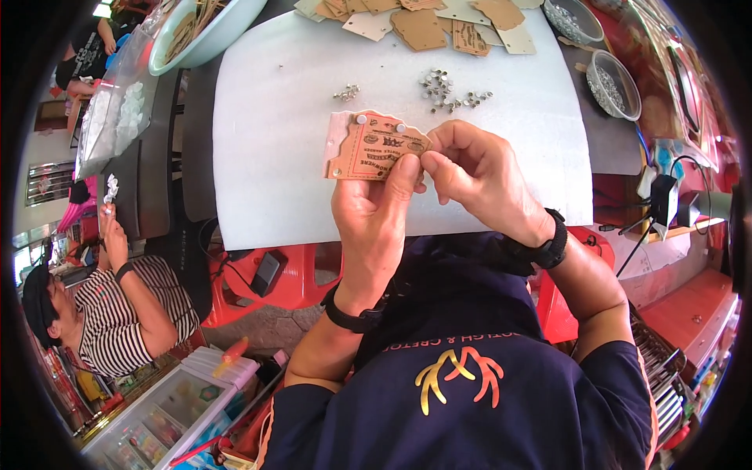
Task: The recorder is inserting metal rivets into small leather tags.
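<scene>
Tan, wavy-edged, silver-studded card [362,149] is pinched by left hand [372,215] and right hand [479,168].

A dark, smooth table [615,149] carries a white, slightly padded rectangular sheet [540,157] across its middle. Along the sheet's far edge lie overlapping tan and grey flat cards [419,30] with wavy edges. Nearer lie a small left cluster of shiny silver metal pieces [346,93] and a larger, looser right cluster of round silver metal pieces [441,90]. Far right, beside the sheet, stand two clear round plastic bowls [635,111] containing small silvery bits [609,88].
</scene>
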`<move>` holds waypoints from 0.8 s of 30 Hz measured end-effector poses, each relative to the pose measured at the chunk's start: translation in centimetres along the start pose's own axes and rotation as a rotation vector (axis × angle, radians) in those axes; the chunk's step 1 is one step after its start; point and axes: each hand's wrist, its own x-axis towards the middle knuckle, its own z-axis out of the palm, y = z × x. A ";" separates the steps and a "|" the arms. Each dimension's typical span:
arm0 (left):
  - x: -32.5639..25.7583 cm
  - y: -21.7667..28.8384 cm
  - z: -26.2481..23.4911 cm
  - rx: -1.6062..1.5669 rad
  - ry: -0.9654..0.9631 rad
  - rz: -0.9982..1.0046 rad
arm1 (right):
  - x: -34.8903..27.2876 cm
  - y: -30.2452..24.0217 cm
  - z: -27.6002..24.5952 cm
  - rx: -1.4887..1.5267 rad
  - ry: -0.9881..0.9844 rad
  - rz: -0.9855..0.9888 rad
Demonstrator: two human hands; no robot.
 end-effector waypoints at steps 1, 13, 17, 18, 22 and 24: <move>0.0 0.0 0.0 -0.021 -0.019 -0.001 | -0.1 -0.2 -0.1 0.025 -0.023 0.050; 0.9 -0.6 -0.5 -0.047 -0.010 -0.098 | 0.4 -0.2 -1.4 0.127 -0.113 0.128; 1.3 0.5 -0.4 -0.145 -0.073 -0.178 | 0.5 -1.9 -2.7 0.072 -0.095 0.148; 1.1 1.2 -0.3 -0.130 -0.128 -0.197 | 0.1 -2.3 -2.9 0.031 -0.132 0.156; 0.9 3.1 1.0 -0.011 -0.230 -0.246 | -0.9 -4.5 -4.9 -0.071 -0.207 0.214; 0.9 4.1 1.5 -0.018 -0.222 -0.223 | -1.5 -6.0 -5.9 -0.053 -0.137 0.231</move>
